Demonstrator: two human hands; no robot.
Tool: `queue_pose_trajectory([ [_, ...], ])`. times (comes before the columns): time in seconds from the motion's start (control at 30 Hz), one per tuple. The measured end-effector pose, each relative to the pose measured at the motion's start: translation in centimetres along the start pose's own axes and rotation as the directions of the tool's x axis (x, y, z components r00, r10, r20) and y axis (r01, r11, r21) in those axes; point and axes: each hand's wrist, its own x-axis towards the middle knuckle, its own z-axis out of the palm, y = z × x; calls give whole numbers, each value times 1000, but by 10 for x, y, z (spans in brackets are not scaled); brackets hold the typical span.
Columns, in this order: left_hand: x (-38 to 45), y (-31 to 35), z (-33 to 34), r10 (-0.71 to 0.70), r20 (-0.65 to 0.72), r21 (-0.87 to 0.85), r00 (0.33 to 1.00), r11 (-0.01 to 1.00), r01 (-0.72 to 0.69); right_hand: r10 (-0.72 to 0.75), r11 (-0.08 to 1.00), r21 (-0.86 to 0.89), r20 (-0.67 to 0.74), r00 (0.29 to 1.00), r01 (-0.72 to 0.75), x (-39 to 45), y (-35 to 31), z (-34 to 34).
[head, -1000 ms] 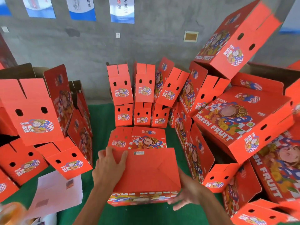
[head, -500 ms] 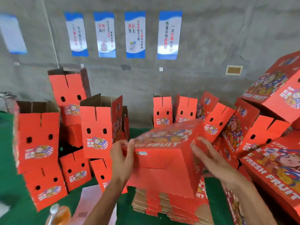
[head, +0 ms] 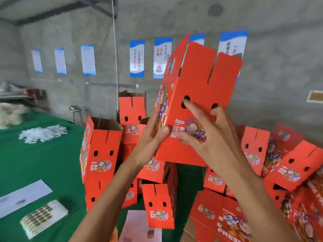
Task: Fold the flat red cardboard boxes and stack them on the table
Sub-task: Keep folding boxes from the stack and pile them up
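I hold a folded red cardboard box [head: 201,81] upright, raised in front of the grey wall, its slotted flaps pointing up. My left hand [head: 152,131] holds its lower left corner, fingers along the printed side and thumb on the front face. Over that front face my right hand [head: 209,133] is spread flat, fingertips just below the two round holes. Beneath it, folded red boxes [head: 101,151] stand stacked on the green table [head: 43,163]. More flat red boxes [head: 218,215] lie at the lower right.
Tumbled folded boxes [head: 293,168] crowd the right side. On the green cloth at left lie a white sheet [head: 22,196], a sticker sheet [head: 43,215] and a heap of white strips [head: 43,133]. A stool [head: 76,112] stands by the wall.
The box has gone from lying low over the flat pile to upright and raised high. My view has swung up and left, and both hands rose with the box.
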Motion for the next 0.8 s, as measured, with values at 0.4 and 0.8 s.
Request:
queue_pose_trajectory([
  [0.4,121,-38,-95,23,-114,70,993,997,-15,-100,995,-22,-29,995,100,144,-20,79],
  [0.8,116,-137,-95,15,-205,260,979,965,40,-205,948,-218,136,969,231,117,25,186],
])
